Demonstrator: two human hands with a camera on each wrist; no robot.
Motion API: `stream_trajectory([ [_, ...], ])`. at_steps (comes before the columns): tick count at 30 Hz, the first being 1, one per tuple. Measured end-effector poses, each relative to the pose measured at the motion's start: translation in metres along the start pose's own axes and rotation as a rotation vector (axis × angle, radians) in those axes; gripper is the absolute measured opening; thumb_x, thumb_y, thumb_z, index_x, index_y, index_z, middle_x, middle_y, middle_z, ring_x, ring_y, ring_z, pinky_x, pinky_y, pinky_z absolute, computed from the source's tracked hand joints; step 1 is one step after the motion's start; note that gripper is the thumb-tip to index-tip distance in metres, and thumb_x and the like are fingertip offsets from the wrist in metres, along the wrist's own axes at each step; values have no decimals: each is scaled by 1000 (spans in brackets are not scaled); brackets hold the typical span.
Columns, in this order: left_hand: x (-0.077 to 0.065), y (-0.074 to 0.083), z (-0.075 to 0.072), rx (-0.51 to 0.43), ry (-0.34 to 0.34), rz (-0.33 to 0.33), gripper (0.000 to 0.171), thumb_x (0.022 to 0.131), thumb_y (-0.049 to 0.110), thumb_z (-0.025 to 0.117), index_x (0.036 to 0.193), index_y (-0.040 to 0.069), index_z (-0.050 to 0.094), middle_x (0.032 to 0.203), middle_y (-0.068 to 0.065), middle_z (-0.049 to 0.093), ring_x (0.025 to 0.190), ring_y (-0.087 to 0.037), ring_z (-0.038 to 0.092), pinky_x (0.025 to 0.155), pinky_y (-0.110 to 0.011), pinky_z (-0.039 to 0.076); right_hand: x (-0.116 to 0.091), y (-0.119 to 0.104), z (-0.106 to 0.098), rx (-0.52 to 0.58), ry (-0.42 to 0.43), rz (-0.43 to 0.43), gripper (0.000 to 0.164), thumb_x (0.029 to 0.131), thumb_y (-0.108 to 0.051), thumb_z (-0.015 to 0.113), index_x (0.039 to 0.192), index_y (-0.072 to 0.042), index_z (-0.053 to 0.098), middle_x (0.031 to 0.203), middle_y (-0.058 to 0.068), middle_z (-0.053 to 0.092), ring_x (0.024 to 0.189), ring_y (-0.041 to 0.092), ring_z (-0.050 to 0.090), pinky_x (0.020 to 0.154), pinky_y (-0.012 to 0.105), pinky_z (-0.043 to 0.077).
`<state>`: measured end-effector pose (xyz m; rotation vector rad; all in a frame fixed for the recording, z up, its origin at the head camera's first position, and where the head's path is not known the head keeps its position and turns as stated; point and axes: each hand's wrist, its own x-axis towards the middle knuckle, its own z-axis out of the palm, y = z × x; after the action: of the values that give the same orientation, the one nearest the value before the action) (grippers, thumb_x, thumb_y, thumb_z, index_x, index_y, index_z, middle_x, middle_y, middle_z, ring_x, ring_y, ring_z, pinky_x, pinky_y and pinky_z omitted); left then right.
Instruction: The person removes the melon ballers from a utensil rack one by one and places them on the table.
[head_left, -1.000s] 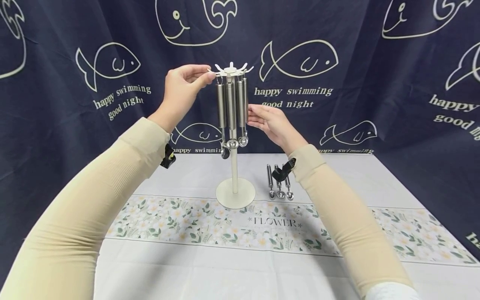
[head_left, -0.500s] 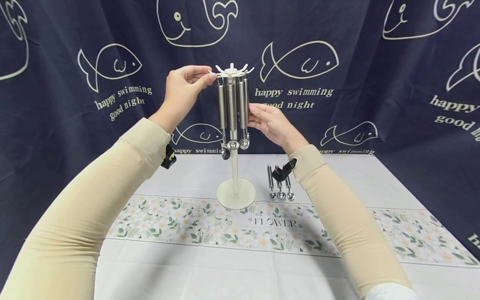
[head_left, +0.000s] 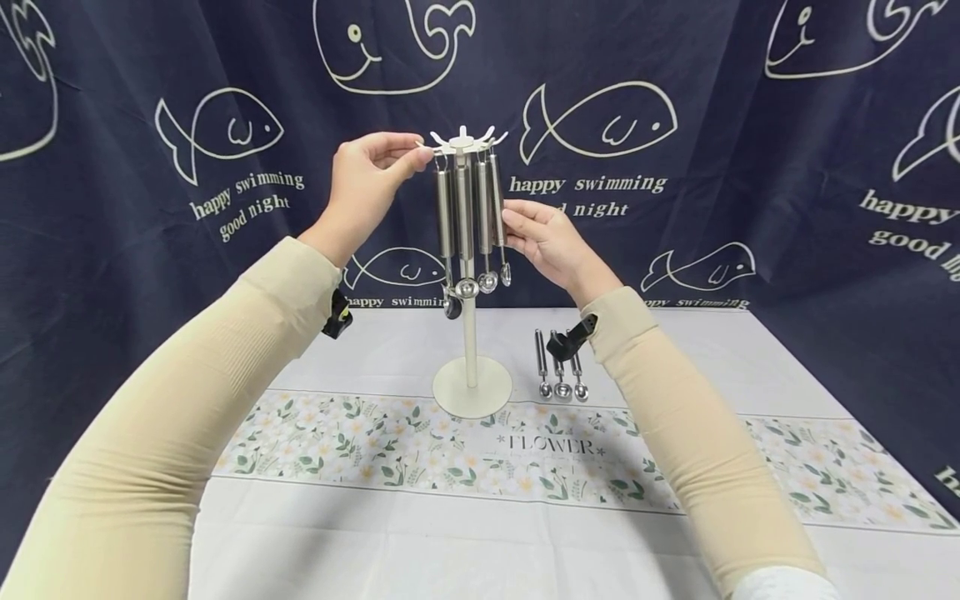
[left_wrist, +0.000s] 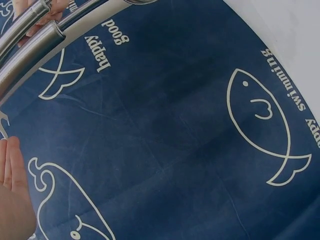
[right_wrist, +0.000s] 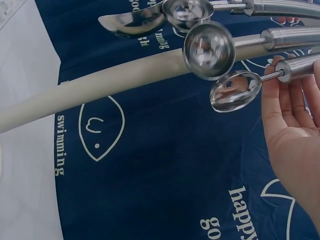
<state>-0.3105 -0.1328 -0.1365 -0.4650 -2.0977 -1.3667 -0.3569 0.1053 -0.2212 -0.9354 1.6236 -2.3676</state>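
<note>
A white utensil rack (head_left: 470,337) with upturned hooks stands upright on its round base. My left hand (head_left: 369,179) pinches the tip of one hook between thumb and fingers. Several metal melon ballers (head_left: 465,212) hang by wire loops from the hooks. With my right hand (head_left: 546,237) I hold the handle of the rightmost melon baller (head_left: 498,200), thumb in front and fingers behind. That one tilts toward my right hand, its loop up at a hook. In the right wrist view its bowl (right_wrist: 235,95) shows a small dark hole. Few left fingers (left_wrist: 11,170) show in the left wrist view.
Three more melon ballers (head_left: 561,387) lie side by side on the white table, partly behind the right wrist's black camera (head_left: 570,340). A flowered runner (head_left: 337,446) crosses the table. A dark blue curtain (head_left: 720,183) with fish drawings hangs close behind.
The rightmost melon baller has swung right, away from the others, and its bowl now shows apart from them. My right hand has moved slightly right and up with it; the left hand has stayed.
</note>
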Motion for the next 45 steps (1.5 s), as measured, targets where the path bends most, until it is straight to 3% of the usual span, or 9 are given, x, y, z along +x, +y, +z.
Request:
stream_trajectory([
  [10,1,0,0,4,3,6,35,83,28,78,111,8,72,97,-1,75,84,-2,69,86,-21,52,-1,-1,3,46,24,-39,19,99,0,50,104,-4,67,95,7,69,87,18,65,84,26,54],
  [17,0,1,1,-10,8,-1,36,81,26,79,110,6,72,98,-2,75,84,-2,69,87,-20,52,-3,-4,2,47,66,-59,24,99,-1,50,121,8,54,97,8,68,91,20,65,86,26,54],
  [28,-1,2,1,13,40,13,38,78,30,82,107,7,73,92,5,74,84,-3,67,79,-17,50,-7,-2,-7,50,112,-48,30,98,-1,51,126,11,48,96,7,65,90,19,66,86,25,54],
  [40,0,-3,-1,-7,26,15,39,77,28,83,108,7,73,89,8,73,82,-2,67,80,-17,51,-15,11,-27,66,184,18,17,98,-2,53,114,1,56,95,6,66,89,18,65,86,24,54],
  [45,2,-2,-2,19,20,32,37,78,28,82,107,8,73,89,8,73,82,-1,67,78,-17,50,-17,15,-35,74,220,34,27,98,-2,53,123,7,51,94,6,66,88,18,65,85,25,54],
])
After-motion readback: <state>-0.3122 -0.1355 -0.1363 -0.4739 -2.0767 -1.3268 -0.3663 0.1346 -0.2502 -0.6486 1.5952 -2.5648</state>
